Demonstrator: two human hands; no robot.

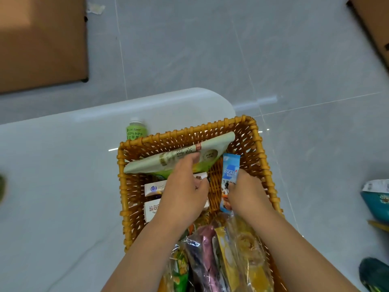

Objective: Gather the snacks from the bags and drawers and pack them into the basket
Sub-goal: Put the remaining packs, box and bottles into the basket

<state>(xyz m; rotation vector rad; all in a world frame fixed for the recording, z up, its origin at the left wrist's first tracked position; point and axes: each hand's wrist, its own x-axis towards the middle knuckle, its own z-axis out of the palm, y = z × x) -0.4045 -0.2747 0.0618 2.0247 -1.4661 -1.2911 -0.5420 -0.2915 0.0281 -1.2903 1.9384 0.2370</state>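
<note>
A woven wicker basket (259,144) sits on a white table (63,165). Both hands are inside it. My left hand (185,186) holds a pale green and cream snack pouch (168,159) that leans along the basket's far side. My right hand (246,190) pinches a blue Nescafe sachet (229,171) standing upright at the basket's right side. Under my left hand lie two white snack boxes (153,188). The near end of the basket holds several clear-wrapped snack packets (210,256).
A green juice bottle (135,130) stands on the table just behind the basket. Teal snack bags (376,199) lie on the grey tiled floor at the right edge. Brown cardboard boxes sit at the top left (42,39) and top right (374,24).
</note>
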